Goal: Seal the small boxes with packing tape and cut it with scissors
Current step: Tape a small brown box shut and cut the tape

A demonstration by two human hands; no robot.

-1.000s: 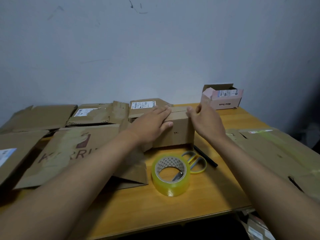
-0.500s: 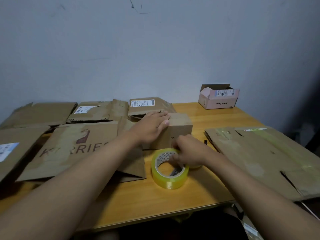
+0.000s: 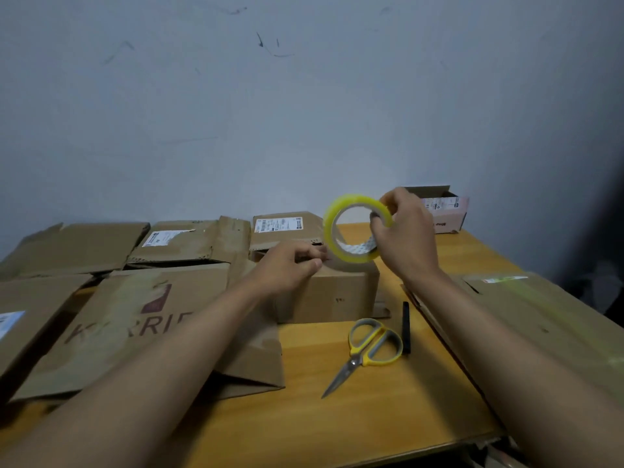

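The right hand (image 3: 407, 236) grips a yellowish translucent roll of packing tape (image 3: 356, 228) — fingers curled through its ring — held upright above the small brown cardboard box (image 3: 332, 292). The left hand (image 3: 288, 266) rests on the box's top, fingertips curled and pinched together near the roll. Yellow-and-grey-handled scissors (image 3: 366, 352) lie closed on the smooth wooden table (image 3: 354, 417) — beside a black pen (image 3: 406, 327).

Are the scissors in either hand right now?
No, the scissors lie on the table while the right hand holds the tape roll.
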